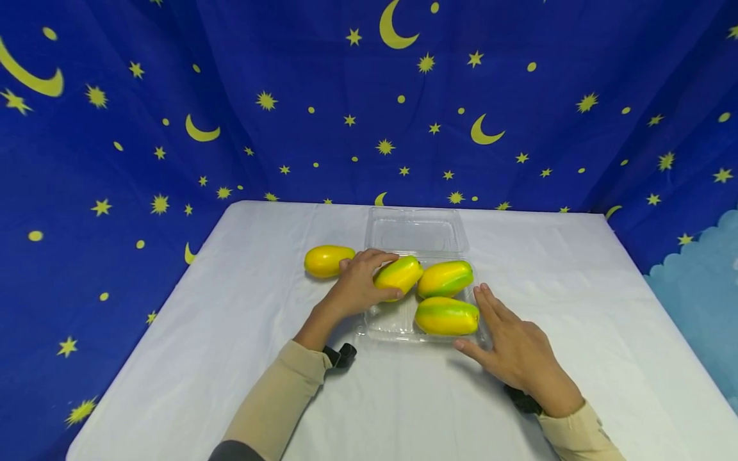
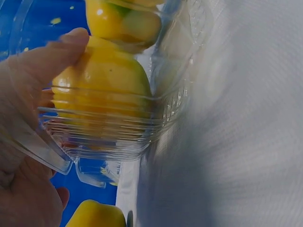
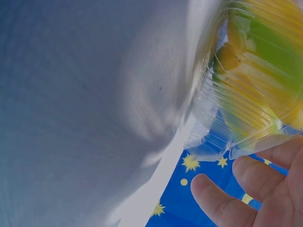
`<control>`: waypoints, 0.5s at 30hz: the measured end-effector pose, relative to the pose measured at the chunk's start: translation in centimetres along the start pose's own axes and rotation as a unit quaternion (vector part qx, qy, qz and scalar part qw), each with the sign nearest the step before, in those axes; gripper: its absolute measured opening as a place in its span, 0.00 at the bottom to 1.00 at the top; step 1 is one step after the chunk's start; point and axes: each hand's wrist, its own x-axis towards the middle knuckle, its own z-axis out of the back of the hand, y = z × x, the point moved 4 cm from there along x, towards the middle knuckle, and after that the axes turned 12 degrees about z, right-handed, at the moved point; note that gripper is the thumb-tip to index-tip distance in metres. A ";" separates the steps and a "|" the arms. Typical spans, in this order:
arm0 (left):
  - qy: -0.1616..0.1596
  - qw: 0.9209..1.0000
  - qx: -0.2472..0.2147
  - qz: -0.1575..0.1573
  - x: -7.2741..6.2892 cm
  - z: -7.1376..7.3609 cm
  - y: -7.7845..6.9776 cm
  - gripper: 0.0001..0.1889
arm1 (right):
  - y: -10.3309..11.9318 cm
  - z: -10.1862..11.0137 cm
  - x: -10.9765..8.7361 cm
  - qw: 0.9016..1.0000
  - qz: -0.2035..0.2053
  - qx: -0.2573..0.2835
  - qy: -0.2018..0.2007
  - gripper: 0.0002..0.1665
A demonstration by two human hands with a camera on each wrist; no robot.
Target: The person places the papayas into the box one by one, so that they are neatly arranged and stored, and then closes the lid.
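Note:
A clear plastic clamshell box [image 1: 392, 330] lies unfolded on the table. My left hand [image 1: 360, 282] grips a yellow-green papaya [image 1: 399, 274] at the box's back left, thumb and fingers on either side of it. In the left wrist view this papaya [image 2: 102, 80] shows through the ribbed box wall. Two more papayas lie in the right half, one papaya [image 1: 445, 279] behind the other papaya [image 1: 446, 316]. My right hand [image 1: 519, 349] is at the box's right side, fingers extended along its rim and holding nothing. In the right wrist view, its fingertips [image 3: 203, 182] are near the rim.
Another papaya [image 1: 328, 261] lies on the table left of the box, partly behind my left hand. The box's lid [image 1: 415, 232] lies open toward the back. White cloth [image 1: 230, 307] covers the table, and a blue star-and-moon curtain [image 1: 323, 77] hangs behind it.

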 end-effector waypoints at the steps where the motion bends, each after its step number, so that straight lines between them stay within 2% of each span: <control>1: 0.001 1.000 0.000 0.000 0.0 0.0 0.0 0.39 | 0.0 0.0 0.0 1.000 0.000 0.000 0.001 0.62; 7: -0.002 1.000 -0.006 -0.004 0.0 0.1 0.1 0.38 | 0.0 0.0 0.0 1.000 -0.001 0.002 0.004 0.63; 15: -0.011 0.999 -0.045 -0.007 -0.1 0.9 0.0 0.36 | -0.1 -0.1 0.0 1.000 -0.001 -0.001 0.002 0.63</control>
